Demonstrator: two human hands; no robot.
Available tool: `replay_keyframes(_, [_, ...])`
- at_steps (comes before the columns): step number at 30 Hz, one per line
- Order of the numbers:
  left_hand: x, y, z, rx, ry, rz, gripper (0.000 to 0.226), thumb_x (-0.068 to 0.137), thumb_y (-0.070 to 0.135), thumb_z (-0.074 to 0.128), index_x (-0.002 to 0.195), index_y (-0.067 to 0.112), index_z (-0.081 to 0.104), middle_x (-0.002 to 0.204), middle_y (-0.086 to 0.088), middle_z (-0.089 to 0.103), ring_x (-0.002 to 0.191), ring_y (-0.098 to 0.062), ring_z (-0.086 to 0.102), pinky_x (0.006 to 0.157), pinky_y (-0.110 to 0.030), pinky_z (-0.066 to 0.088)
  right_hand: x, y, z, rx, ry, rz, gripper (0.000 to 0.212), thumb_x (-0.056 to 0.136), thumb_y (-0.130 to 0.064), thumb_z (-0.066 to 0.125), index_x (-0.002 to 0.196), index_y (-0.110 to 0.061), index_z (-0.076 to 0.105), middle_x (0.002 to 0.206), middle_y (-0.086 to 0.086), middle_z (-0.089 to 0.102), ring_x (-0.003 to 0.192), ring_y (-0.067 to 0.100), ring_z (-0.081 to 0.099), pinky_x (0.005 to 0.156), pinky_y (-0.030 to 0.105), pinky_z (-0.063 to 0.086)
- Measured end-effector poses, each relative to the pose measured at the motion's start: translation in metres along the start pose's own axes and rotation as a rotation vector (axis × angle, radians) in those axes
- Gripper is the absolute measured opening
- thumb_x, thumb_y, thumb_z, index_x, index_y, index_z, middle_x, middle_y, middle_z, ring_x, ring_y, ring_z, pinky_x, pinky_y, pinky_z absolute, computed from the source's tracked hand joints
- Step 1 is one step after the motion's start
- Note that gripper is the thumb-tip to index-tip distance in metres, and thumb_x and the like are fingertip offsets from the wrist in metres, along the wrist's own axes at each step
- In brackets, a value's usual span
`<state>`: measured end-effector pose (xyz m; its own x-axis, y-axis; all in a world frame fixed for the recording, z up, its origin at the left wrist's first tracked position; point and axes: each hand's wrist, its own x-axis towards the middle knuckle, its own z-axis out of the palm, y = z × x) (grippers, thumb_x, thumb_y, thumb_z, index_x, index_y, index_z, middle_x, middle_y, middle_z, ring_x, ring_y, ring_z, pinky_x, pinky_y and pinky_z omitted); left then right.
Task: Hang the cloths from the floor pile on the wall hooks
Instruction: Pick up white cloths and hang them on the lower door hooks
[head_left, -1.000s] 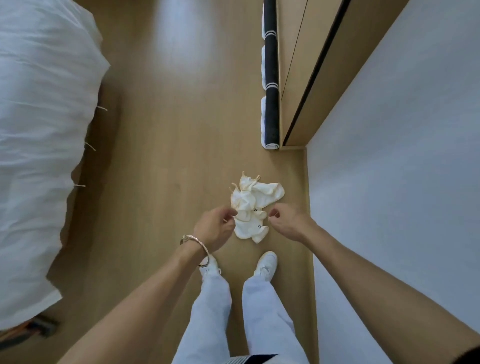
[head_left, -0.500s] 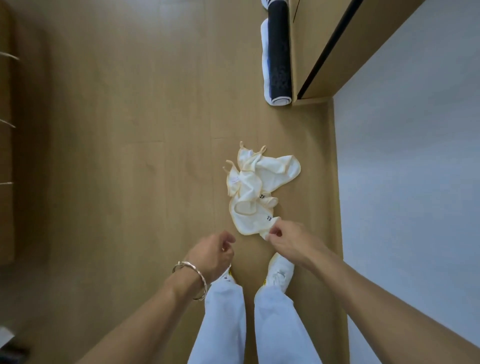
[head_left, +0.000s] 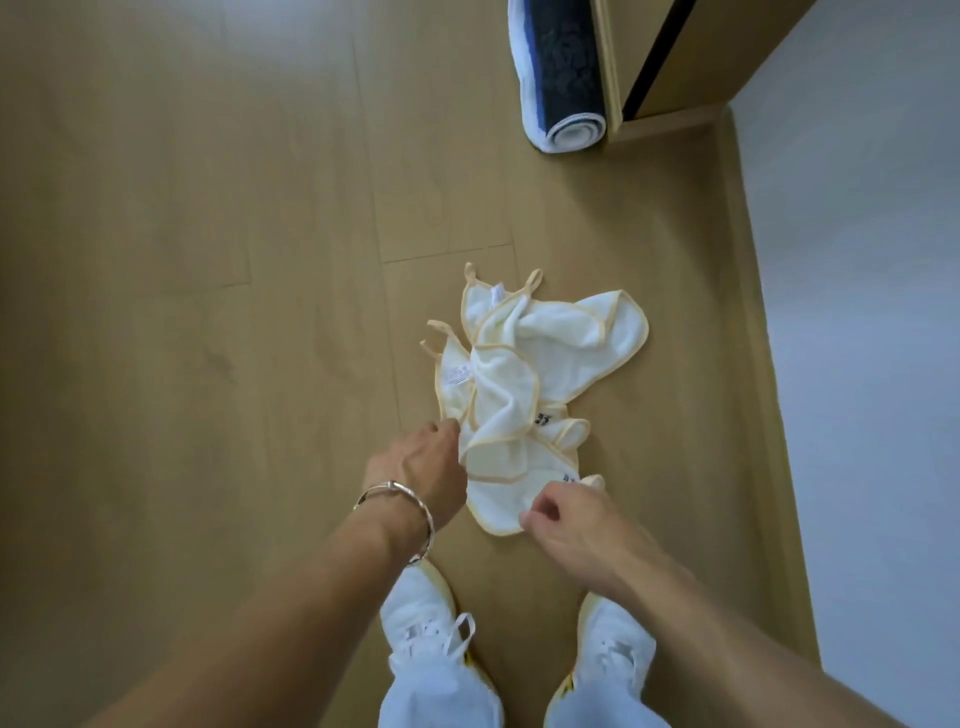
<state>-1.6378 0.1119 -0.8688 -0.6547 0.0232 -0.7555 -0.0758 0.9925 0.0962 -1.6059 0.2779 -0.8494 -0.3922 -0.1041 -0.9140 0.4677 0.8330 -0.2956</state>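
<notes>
the cloths (head_left: 530, 384) lie in a loose heap on the wooden floor (head_left: 208, 260), just ahead of your shoes (head_left: 426, 618). they are white with pale yellow trim, crumpled over one another, their small hanging loops pointing away from you at the far side of the heap.

both your hands are down at the near edge of the heap. your left hand (head_left: 421, 467), with a bracelet (head_left: 400, 499) on its wrist, is at the heap's left side. its fingers curl onto a gathered fold of one cloth, and the fabric bunches toward them; the fingertips themselves are hidden behind the back of the hand. your right hand (head_left: 566, 525) sits at the nearest corner of the lowest cloth, fingers curled, thumb and forefinger closed on its trimmed edge, with a bit of the corner showing just past the knuckles. the two hands are near each other, with the lowest cloth between them.

a dark rolled mat (head_left: 563, 67) lies farther off, beside a wooden cabinet (head_left: 675, 52). the white wall (head_left: 857, 312) runs along your right.
</notes>
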Motion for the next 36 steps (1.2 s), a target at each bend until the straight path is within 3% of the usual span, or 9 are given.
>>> replay_keyframes(5, [0.048,0.024,0.034,-0.028,0.034,0.019,0.033,0.093,0.031,0.049,0.123,0.018,0.040,0.116,-0.002,0.051,0.105,-0.026,0.054,0.074,-0.035,0.044,0.034,0.035,0.001,0.072,0.031,0.021,0.024,0.093,-0.043,0.048,0.097,-0.024,0.062,0.101,-0.004,0.061,0.089,0.015,0.060,0.078,0.033,0.050])
replay_keyframes(10, [0.069,0.040,0.048,0.036,0.077,0.042,0.038,0.088,0.010,0.042,0.125,0.018,0.037,0.109,-0.004,0.054,0.094,-0.027,0.055,0.066,-0.035,0.042,0.042,0.058,-0.003,0.133,0.061,0.022,0.021,0.093,-0.045,0.048,0.090,-0.028,0.059,0.101,-0.005,0.058,0.082,0.012,0.059,0.071,0.029,0.047])
replay_keyframes(14, [0.064,0.044,0.032,-0.066,0.107,0.093,0.030,0.091,0.018,0.038,0.120,0.017,0.043,0.105,-0.004,0.057,0.090,-0.027,0.057,0.069,-0.034,0.044,0.037,0.053,-0.017,0.185,0.099,0.006,0.020,0.094,-0.040,0.048,0.091,-0.026,0.060,0.089,-0.008,0.060,0.075,0.008,0.055,0.060,0.023,0.040])
replay_keyframes(20, [-0.004,0.050,-0.011,-0.144,0.178,0.240,0.024,0.094,0.025,0.034,0.111,0.020,0.051,0.106,0.003,0.057,0.090,-0.017,0.053,0.068,-0.025,0.034,-0.003,0.038,-0.031,0.250,0.100,0.023,0.023,0.093,-0.045,0.049,0.092,-0.027,0.062,0.092,-0.009,0.064,0.086,0.011,0.060,0.078,0.031,0.049])
replay_keyframes(23, [-0.044,0.056,-0.052,-0.104,0.323,0.364,0.020,0.088,0.023,0.036,0.099,0.025,0.053,0.089,0.011,0.057,0.071,-0.009,0.052,0.057,-0.019,0.027,-0.029,0.012,-0.055,0.474,0.144,0.064,0.031,0.093,-0.047,0.051,0.096,-0.020,0.064,0.091,-0.004,0.064,0.084,0.015,0.062,0.084,0.039,0.051])
replay_keyframes(25, [-0.072,0.061,-0.083,-0.129,0.385,0.485,0.013,0.077,0.026,0.040,0.084,0.030,0.050,0.069,0.014,0.054,0.055,-0.005,0.052,0.046,-0.017,0.027,-0.054,-0.010,-0.076,0.761,0.146,0.138,0.041,0.094,-0.049,0.048,0.096,-0.010,0.063,0.087,0.006,0.064,0.073,0.020,0.062,0.070,0.035,0.051])
replay_keyframes(28, [-0.116,0.070,-0.128,-0.058,0.393,0.653,0.012,0.075,0.032,0.042,0.086,0.032,0.046,0.067,0.015,0.052,0.058,-0.002,0.051,0.045,-0.015,0.037,-0.107,-0.035,-0.106,0.980,0.083,0.159,0.046,0.091,-0.056,0.049,0.094,-0.012,0.064,0.088,0.011,0.067,0.073,0.023,0.064,0.058,0.026,0.046])
replay_keyframes(32, [-0.163,0.074,-0.199,0.028,0.439,0.770,0.018,0.072,0.032,0.040,0.085,0.033,0.052,0.070,0.016,0.053,0.060,0.000,0.053,0.046,-0.013,0.040,-0.167,-0.069,-0.154,0.983,0.093,0.062,0.024,0.088,-0.027,0.067,0.094,-0.004,0.068,0.074,0.009,0.067,0.070,0.022,0.061,0.061,0.028,0.050])
replay_keyframes(36, [-0.225,0.074,-0.295,-0.019,0.400,0.795,0.036,0.082,0.033,0.030,0.104,0.026,0.057,0.090,0.006,0.063,0.081,-0.017,0.061,0.066,-0.031,0.051,-0.249,-0.134,-0.223,0.852,0.214,-0.095,0.014,0.087,-0.005,0.055,0.099,-0.002,0.062,0.090,0.015,0.068,0.078,0.025,0.064,0.071,0.035,0.055])
